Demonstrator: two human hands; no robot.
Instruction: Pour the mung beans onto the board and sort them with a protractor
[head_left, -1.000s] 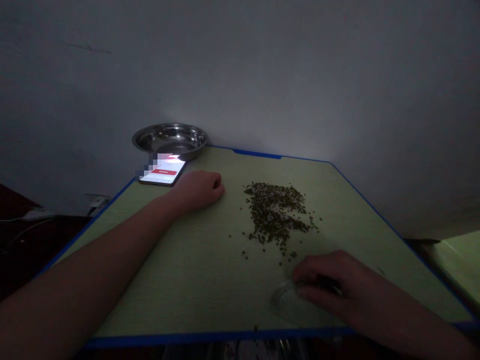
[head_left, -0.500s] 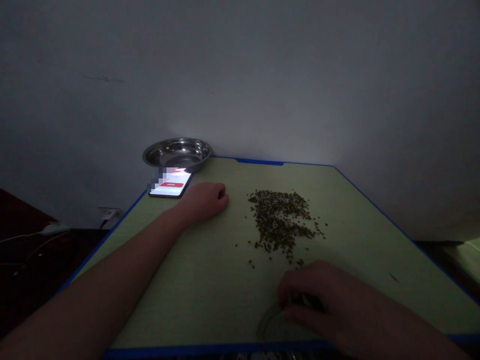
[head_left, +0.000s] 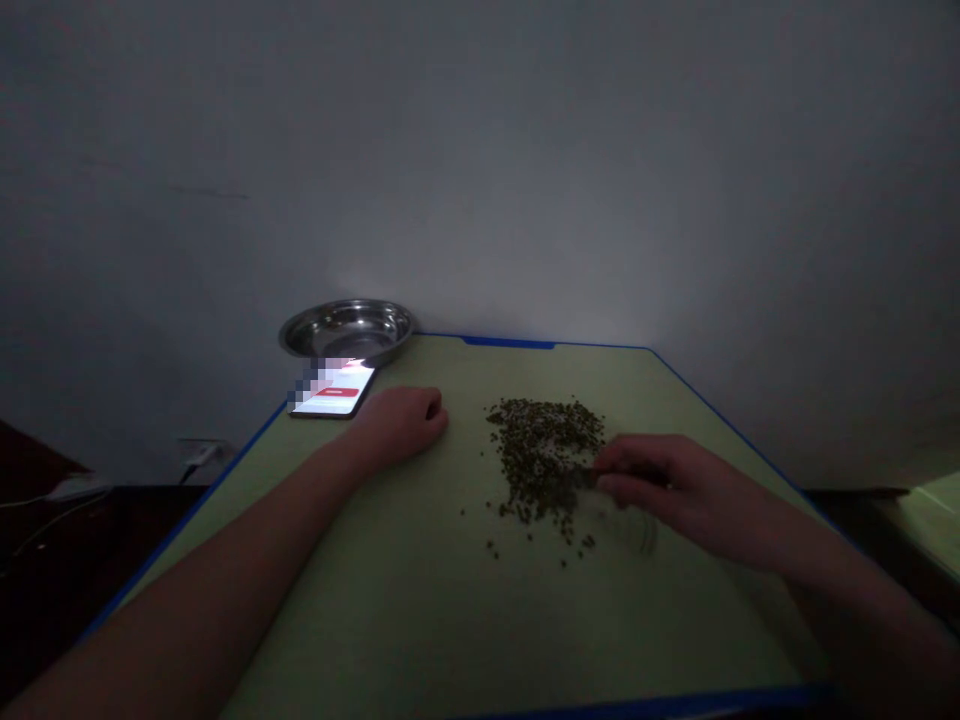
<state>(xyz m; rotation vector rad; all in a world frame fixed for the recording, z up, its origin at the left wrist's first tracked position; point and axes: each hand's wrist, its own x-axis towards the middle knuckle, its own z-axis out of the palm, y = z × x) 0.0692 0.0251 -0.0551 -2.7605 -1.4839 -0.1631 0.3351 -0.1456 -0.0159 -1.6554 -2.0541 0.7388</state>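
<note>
A loose pile of small greenish-brown beans or seeds (head_left: 536, 440) lies spread over the middle of the table, with stray ones at its near side. My right hand (head_left: 675, 480) is at the pile's right edge, thumb and fingers closed in a pinch. Below those fingers shows a faint, blurred, clear thing with a curved edge (head_left: 646, 532); it looks see-through and held, but its exact kind is unclear. My left hand (head_left: 405, 425) rests on the table left of the pile, curled into a loose fist with nothing visible in it.
A steel basin (head_left: 349, 330) stands at the far left corner by the wall. In front of it lies a phone (head_left: 337, 392) with a lit screen, close to my left wrist. The pale green table (head_left: 420, 600) has a blue edge. A plug and cables (head_left: 201, 460) are at left.
My right hand has moved from the table's near edge forward to the pile, carrying the clear thing. My left hand stays resting. The view has tilted slightly upward.
</note>
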